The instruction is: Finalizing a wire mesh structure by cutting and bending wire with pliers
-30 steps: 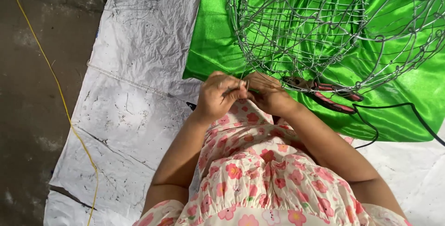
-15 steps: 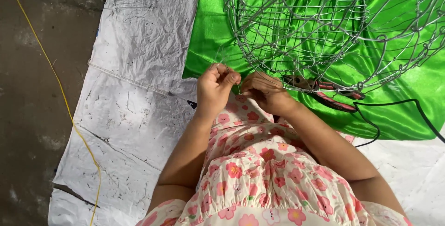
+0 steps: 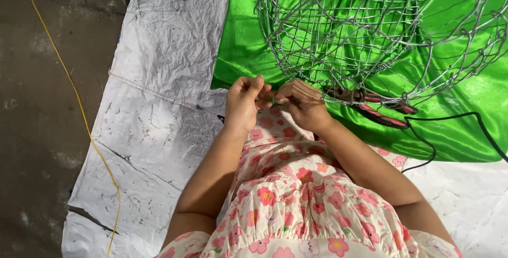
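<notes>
1. Left hand (image 3: 244,102) and right hand (image 3: 302,106) are together at frame centre, fingertips pinched on a small green strip (image 3: 271,100) between them. What the strip is, cannot tell.
2. Both hands sit just above the floral dress (image 3: 296,200), at the near edge of the green satin cloth (image 3: 248,52).
3. Red-handled pliers (image 3: 378,112) lie at 3 o'clock from the hands, on the cloth, under the frame's rim.
4. Wire frame (image 3: 381,30), a domed mesh, stands on the cloth at 1 o'clock.
5. Black cable (image 3: 450,118) runs off at 3 o'clock.
6. White sheet (image 3: 153,104) at 9 o'clock; yellow cord (image 3: 79,99) beyond it on the concrete floor (image 3: 37,104).
</notes>
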